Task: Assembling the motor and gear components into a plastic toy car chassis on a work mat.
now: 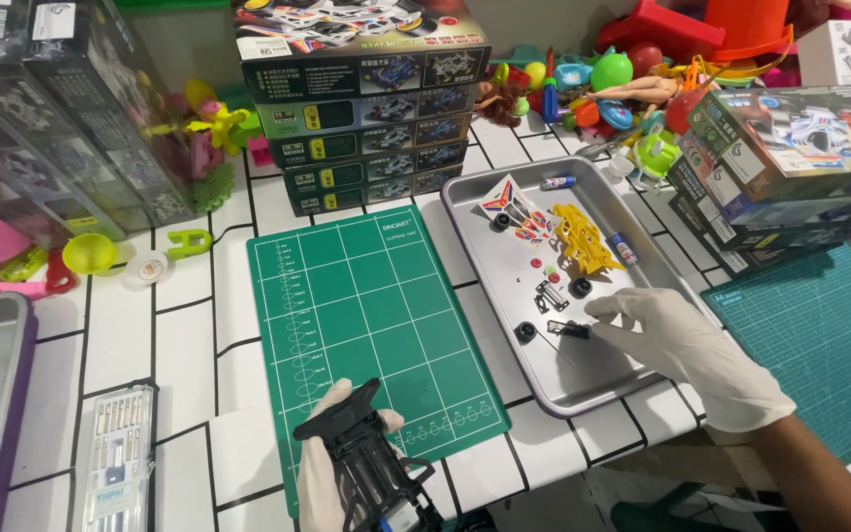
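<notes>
- At the bottom centre of the frame, the left hand, in a white glove, is clenched around a black plastic toy-car chassis, a ribbed, open frame held over the near edge of the green cutting mat.
- To do this well, the chassis is best kept level and steady above the mat, so that any small piece that drops lands on the gridded rubbery surface.
- At the lower right, the gloved right hand reaches into the metal tray; its fingertips pinch a small black part. A light pinch suits a piece this tiny.
- In the smooth, shiny tray lie black wheels, a yellow plastic parts frame and a glossy sticker sheet.
- At the lower left, a clear case of screwdriver bits rests on the white tiled tabletop.
- At the top centre stands a stack of cardboard model-car boxes; bright plastic toys lie at the upper right.
</notes>
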